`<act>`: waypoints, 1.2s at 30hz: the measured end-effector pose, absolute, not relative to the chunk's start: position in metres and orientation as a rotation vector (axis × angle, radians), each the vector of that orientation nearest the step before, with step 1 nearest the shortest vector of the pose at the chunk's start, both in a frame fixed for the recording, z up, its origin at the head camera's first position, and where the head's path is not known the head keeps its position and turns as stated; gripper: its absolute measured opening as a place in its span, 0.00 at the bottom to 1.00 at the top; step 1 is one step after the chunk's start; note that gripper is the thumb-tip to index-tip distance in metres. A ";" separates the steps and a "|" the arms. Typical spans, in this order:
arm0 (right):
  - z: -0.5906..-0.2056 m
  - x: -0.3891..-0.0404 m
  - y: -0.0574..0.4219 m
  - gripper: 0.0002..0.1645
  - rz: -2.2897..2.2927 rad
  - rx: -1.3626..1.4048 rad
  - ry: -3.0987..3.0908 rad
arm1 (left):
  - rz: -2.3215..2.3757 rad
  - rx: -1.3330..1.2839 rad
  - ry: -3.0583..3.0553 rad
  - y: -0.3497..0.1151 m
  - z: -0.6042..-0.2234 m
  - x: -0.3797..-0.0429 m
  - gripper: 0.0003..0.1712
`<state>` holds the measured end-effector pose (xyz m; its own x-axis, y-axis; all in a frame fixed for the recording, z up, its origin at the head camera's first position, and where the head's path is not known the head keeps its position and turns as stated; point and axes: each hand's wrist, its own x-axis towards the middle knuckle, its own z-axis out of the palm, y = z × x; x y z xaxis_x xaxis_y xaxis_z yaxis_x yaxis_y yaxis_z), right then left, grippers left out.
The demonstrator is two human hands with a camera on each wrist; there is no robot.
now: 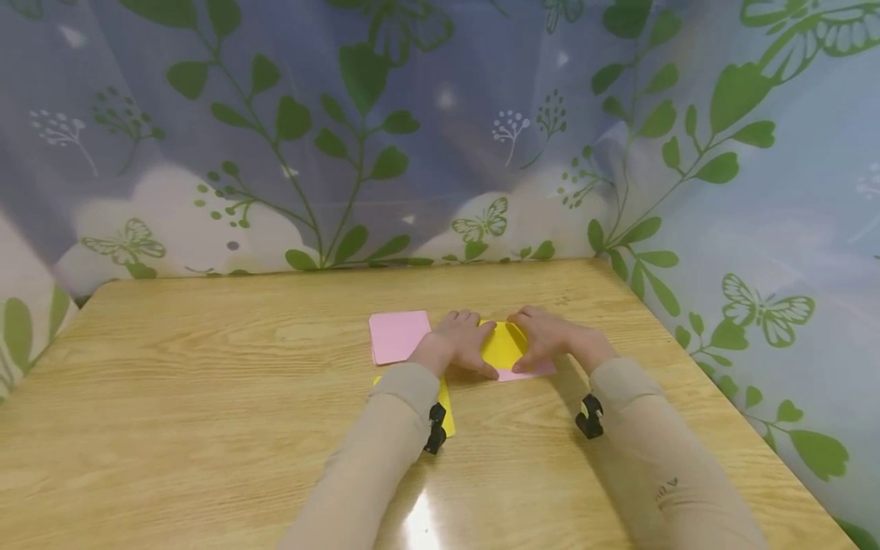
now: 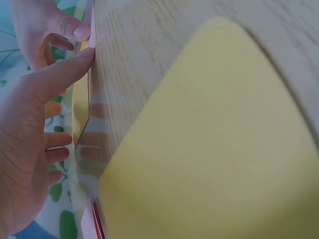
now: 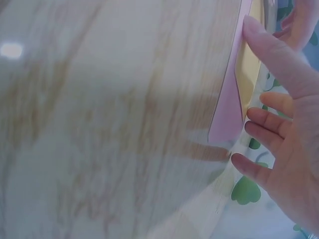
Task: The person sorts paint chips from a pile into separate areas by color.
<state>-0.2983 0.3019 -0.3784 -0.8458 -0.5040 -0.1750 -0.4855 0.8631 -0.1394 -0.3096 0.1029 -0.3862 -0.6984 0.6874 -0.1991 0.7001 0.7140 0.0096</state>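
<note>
Frames yellow sheet [image 1: 503,349] over pink sheet [image 1: 538,371] between loosely spread left hand [image 1: 462,341] and right hand [image 1: 552,336], touching yellow's near edge with 2 thumbs [image 2: 79,59]; shows unreadable print [image 1: 666,490] on right sleeve [image 1: 677,451].

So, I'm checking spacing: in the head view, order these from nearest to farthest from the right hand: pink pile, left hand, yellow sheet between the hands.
1. Yellow sheet: immediately left of the right hand.
2. Left hand: across the yellow sheet.
3. Pink pile: farther left, past the left hand.
</note>
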 end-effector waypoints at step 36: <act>-0.371 -0.297 0.293 0.59 -0.295 -0.598 2.682 | -0.031 1.079 2.699 0.102 -0.389 -0.315 0.53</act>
<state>-0.2970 0.2929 -0.3705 -0.8391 -0.4446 -0.3134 -0.3659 0.8876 -0.2797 -0.3146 0.1021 -0.3889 -0.7008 0.6774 -0.2236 0.6824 0.7279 0.0667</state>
